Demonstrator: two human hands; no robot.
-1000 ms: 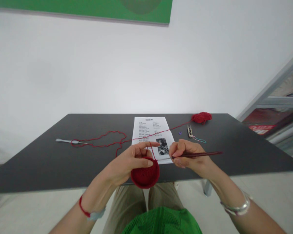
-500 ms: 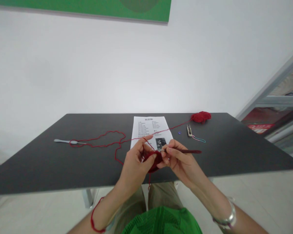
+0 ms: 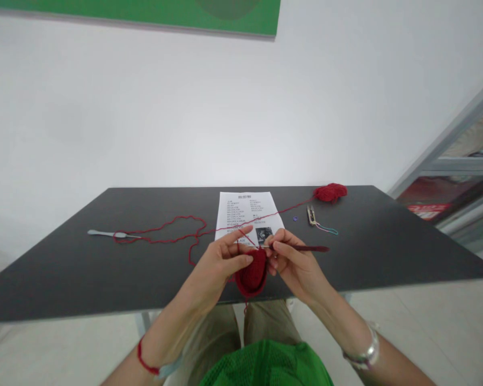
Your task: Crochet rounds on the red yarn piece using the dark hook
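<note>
A cup-shaped red crochet piece (image 3: 253,274) hangs at the table's front edge, below the tip of a crochet hook (image 3: 312,248) with a dark red handle. My right hand (image 3: 293,260) is closed round the hook near its metal shaft, fingertips beside the piece. My left hand (image 3: 221,262) is at the piece's upper left edge, thumb tip against it and index finger stretched out with red yarn over it. Its other fingers are partly hidden. The yarn runs from the hook tip over that finger.
Under the yarn lies a printed sheet (image 3: 241,206). A red yarn ball (image 3: 330,192), thread snips (image 3: 311,215) and a small purple ring (image 3: 295,219) are at the right. To the left, a grey-handled hook (image 3: 100,233) lies among loose yarn on the black table (image 3: 153,279).
My left thumb has moved off the front of the crochet piece to its upper left edge. The piece hangs lower and shows more of its face. The right hand still holds the hook.
</note>
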